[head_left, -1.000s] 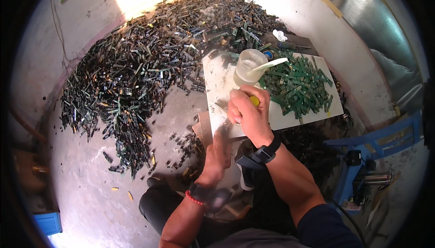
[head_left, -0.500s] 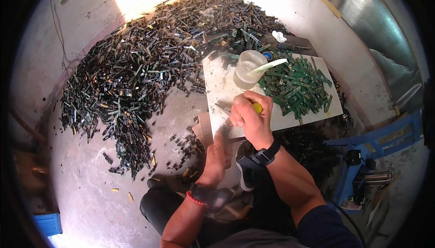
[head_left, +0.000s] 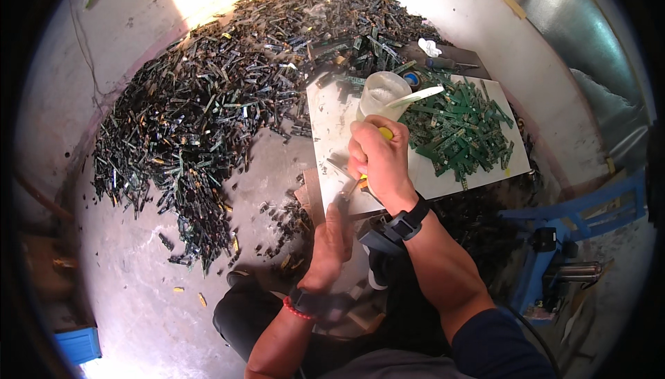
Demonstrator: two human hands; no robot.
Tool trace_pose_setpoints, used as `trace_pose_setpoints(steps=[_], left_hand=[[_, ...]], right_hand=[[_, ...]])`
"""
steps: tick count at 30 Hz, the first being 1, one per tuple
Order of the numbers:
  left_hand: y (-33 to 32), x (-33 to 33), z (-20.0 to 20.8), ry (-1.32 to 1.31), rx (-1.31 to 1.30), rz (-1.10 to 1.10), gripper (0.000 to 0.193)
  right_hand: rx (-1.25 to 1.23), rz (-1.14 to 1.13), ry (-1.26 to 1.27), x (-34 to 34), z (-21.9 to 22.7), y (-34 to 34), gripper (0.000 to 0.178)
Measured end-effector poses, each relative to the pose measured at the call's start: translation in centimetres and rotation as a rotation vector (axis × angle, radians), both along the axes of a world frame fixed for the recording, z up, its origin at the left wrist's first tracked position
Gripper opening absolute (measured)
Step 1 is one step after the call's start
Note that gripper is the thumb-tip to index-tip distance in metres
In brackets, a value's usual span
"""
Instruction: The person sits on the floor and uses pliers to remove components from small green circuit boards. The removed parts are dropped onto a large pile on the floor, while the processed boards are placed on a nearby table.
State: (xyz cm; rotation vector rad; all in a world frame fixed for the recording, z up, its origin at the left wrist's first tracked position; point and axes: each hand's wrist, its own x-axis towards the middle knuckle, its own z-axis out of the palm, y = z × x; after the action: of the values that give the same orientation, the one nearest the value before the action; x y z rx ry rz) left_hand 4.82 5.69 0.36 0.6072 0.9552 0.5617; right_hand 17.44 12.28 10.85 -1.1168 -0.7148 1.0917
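My right hand (head_left: 382,161) is closed in a fist round a yellow-handled tool (head_left: 386,132). The tool slants down and left, towards the fingertips of my left hand (head_left: 331,237). Those fingers are closed at the near-left edge of a white board (head_left: 332,126); what they grip is too small and dark to make out. A thin pale metal piece (head_left: 338,166) lies on the board just left of my right fist. Behind that fist stands a translucent plastic cup (head_left: 383,92) with a pale stick (head_left: 418,96) leaning out. Beside it is a heap of green circuit-board strips (head_left: 460,130).
A large pile of dark strips (head_left: 201,119) spreads over the floor to the left and behind. At the back of the board are a blue-rimmed roll (head_left: 411,78), a dark-handled screwdriver (head_left: 441,64) and a crumpled white scrap (head_left: 429,47). A blue metal frame (head_left: 589,206) stands at right.
My right hand has moved up and away from my left hand, and more of the tool shows below the fist. My left hand has hardly moved.
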Motion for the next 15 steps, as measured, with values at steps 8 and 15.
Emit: trace_pose_setpoints(steps=[8, 15], left_hand=[[0.5, -0.7, 0.8, -0.19, -0.227, 0.027, 0.039], [0.9, -0.4, 1.9, -0.174, -0.373, 0.054, 0.044]], right_hand=[[0.069, 0.095, 0.013, 0.0, 0.2, -0.8, 0.032], [0.29, 0.085, -0.25, -0.1, -1.2, -2.2, 0.031]])
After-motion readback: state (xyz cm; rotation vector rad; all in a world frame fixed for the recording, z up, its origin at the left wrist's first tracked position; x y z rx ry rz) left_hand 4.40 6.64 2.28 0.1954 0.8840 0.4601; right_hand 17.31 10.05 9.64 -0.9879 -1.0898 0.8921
